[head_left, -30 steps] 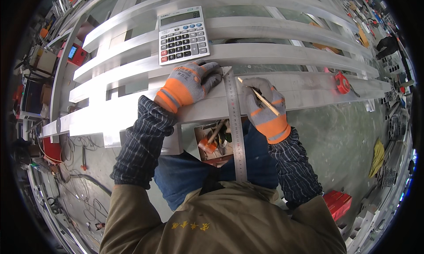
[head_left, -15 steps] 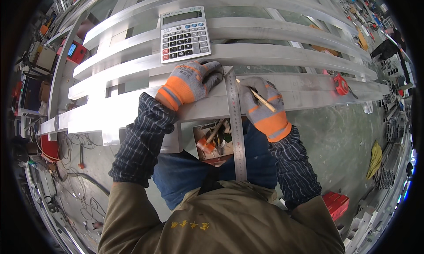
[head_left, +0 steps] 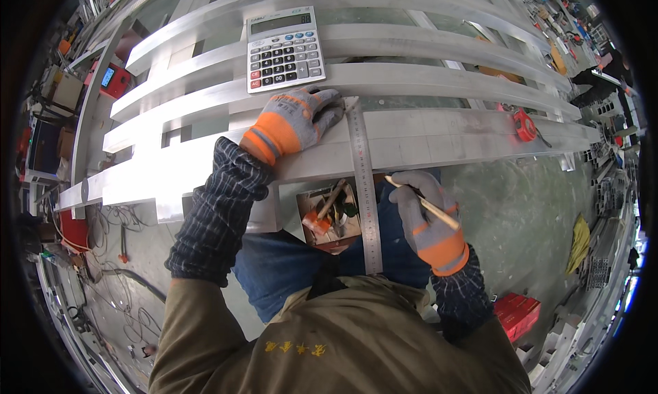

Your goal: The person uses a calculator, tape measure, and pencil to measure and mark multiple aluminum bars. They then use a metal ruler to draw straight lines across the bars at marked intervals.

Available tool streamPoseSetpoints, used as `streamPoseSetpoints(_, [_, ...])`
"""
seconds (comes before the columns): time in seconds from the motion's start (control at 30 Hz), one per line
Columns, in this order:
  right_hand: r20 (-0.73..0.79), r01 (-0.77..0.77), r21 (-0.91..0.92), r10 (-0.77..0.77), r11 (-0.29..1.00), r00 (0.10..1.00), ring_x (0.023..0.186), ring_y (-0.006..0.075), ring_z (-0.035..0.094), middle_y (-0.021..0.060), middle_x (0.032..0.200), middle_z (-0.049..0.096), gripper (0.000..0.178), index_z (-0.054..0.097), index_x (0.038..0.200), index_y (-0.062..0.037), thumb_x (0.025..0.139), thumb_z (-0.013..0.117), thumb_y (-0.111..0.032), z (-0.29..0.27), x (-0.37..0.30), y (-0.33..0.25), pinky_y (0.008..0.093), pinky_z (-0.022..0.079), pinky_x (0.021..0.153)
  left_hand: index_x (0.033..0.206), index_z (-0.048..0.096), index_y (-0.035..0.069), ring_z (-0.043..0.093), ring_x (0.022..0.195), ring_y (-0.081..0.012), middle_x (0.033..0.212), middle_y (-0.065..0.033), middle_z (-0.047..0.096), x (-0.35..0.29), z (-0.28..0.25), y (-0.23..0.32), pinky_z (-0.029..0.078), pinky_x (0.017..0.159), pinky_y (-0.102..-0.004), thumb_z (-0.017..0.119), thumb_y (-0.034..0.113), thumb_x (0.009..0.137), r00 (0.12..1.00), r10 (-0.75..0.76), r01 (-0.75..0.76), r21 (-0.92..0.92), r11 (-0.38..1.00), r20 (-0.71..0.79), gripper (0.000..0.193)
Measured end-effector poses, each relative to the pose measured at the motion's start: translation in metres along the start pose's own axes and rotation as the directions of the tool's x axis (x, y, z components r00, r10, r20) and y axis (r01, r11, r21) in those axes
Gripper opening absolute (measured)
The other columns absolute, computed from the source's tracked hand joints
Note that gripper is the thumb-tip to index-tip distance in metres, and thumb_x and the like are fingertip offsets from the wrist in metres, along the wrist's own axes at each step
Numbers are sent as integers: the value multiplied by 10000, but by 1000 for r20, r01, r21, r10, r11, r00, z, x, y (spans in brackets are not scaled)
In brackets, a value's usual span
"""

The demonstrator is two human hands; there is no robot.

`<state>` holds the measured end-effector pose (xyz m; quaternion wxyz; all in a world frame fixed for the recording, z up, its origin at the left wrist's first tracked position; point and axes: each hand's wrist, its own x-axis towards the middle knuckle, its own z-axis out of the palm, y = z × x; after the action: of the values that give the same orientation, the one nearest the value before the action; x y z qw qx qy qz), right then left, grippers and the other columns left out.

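Here, right fingers (head_left: 412, 178) pinch pencil (head_left: 441, 215); left fingers (head_left: 331, 117), hold unclear, touch beam (head_left: 439, 135) above floor (head_left: 521, 198).

A row of long, parallel silvery metal bars (head_left: 480, 82) with open gaps between them serves as the support. A grey calculator (head_left: 288, 58) with dark and red keys lies face up across bars behind the front one. On the broad front bar (head_left: 445, 137) a metal ruler (head_left: 364, 181) lies crosswise, its lower part jutting past the near edge; a red tape measure (head_left: 525, 126) sits towards the right. Below, the greenish-grey floor (head_left: 507, 202) carries loose cables (head_left: 135, 275) at left, a red box (head_left: 517, 316) and, farther right, a crumpled yellow cloth (head_left: 579, 243)
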<state>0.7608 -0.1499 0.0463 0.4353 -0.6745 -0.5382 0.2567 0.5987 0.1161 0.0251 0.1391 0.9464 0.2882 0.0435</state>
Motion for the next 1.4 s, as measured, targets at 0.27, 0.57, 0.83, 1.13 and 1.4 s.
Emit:
streamPoseSetpoints(0.27, [65, -54, 204, 42, 977, 997, 1093, 304, 716, 217, 1220, 678, 306, 592, 1319, -5, 1034, 598, -118, 56, -37, -9, 370, 583, 900, 1381, 621, 122, 686, 1058, -392, 1155, -203, 717, -23, -23, -12, 546, 955, -447, 559, 463, 1007, 999, -48, 47, 32, 998, 17, 510])
streamPoseSetpoints(0.57, [45, 21, 200, -30, 980, 999, 1024, 322, 741, 262, 1219, 672, 469, 559, 1252, 66, 886, 788, -116, 80, -39, -16, 381, 618, 816, 1293, 681, 101, 717, 946, -379, 1075, -184, 745, -35, -7, -42, 588, 853, -430, 687, 368, 975, 991, 31, -38, -58, 998, -128, 415])
streamPoseSetpoints(0.83, [-71, 42, 9, -42, 999, 997, 945, 285, 721, 214, 1114, 703, 370, 584, 1328, 22, 962, 618, -22, 75, -34, -19, 360, 584, 835, 1335, 658, 125, 701, 895, -363, 1006, -204, 721, -39, -16, -32, 576, 841, -446, 606, 509, 990, 996, 2, 6, 86, 996, -87, 519])
streamPoseSetpoints(1.13, [-226, 38, 195, 8, 980, 974, 952, 256, 713, 190, 1054, 721, 275, 651, 1260, 30, 1007, 578, -52, 58, -25, -1, 338, 575, 815, 1353, 651, 108, 701, 885, -360, 987, -206, 719, -36, -14, -34, 572, 851, -445, 595, 491, 998, 998, 2, 1, 41, 999, -66, 525])
streamPoseSetpoints(1.4, [-255, 182, 9, -173, 983, 951, 914, 163, 655, 133, 1042, 707, 279, 676, 1239, 16, 1003, 531, -6, 56, 31, -19, 283, 533, 822, 1330, 674, 100, 704, 904, -375, 1015, -206, 724, -33, -9, -38, 570, 861, -455, 605, 478, 993, 996, 12, -12, -2, 1000, -87, 512])
